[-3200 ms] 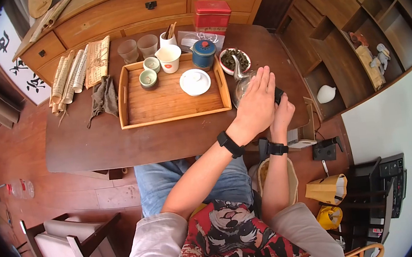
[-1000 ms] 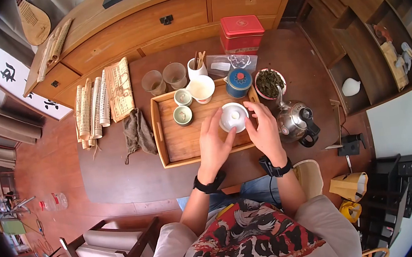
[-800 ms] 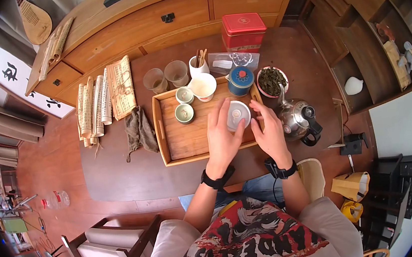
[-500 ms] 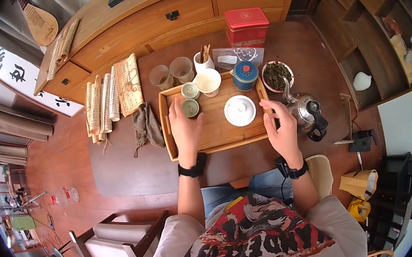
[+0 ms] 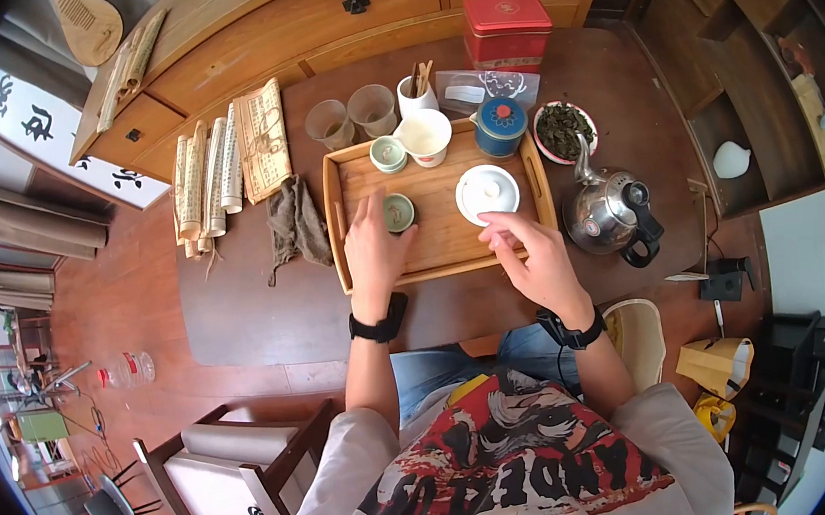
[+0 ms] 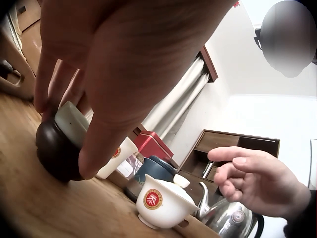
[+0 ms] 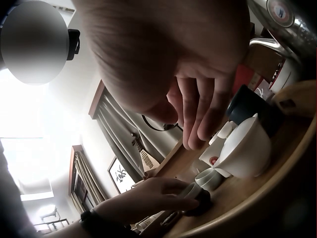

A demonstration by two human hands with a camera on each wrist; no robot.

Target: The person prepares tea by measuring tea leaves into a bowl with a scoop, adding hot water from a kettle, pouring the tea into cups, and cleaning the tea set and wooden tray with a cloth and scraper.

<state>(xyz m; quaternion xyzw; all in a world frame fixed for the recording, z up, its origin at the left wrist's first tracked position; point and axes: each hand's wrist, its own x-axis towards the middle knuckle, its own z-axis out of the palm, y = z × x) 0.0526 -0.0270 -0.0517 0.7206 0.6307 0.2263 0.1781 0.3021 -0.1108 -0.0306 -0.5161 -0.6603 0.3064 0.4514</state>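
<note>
My left hand point(image 5: 374, 249) grips a small pale green teacup point(image 5: 399, 213) at the left of the wooden tray point(image 5: 454, 269). In the left wrist view, the green teacup point(image 6: 72, 122) sits in a dark brown rounded base point(image 6: 55, 152), with fingers and thumb on both sides. My right hand point(image 5: 538, 262) hovers by the near side of the white lidded gaiwan point(image 5: 486, 192), its fingers loosely bent and holding nothing. Another green teacup point(image 5: 388, 153) stands farther back, beside a white pitcher point(image 5: 426, 137). A blue teapot point(image 5: 500, 128) occupies the tray's far right corner.
Right of the tray stand a steel kettle point(image 5: 611, 208) and a bowl of tea leaves point(image 5: 565, 131). Behind it are glasses point(image 5: 372, 111), a white tool holder point(image 5: 417, 96) and a red tin point(image 5: 507, 28). Bamboo scrolls point(image 5: 208, 178) and a grey pouch point(image 5: 296, 224) lie left.
Both hands have left the kettle, then the gaiwan. My left hand has gone to the green teacup and drawn it nearer, away from the other cup. My right hand has moved left towards the gaiwan.
</note>
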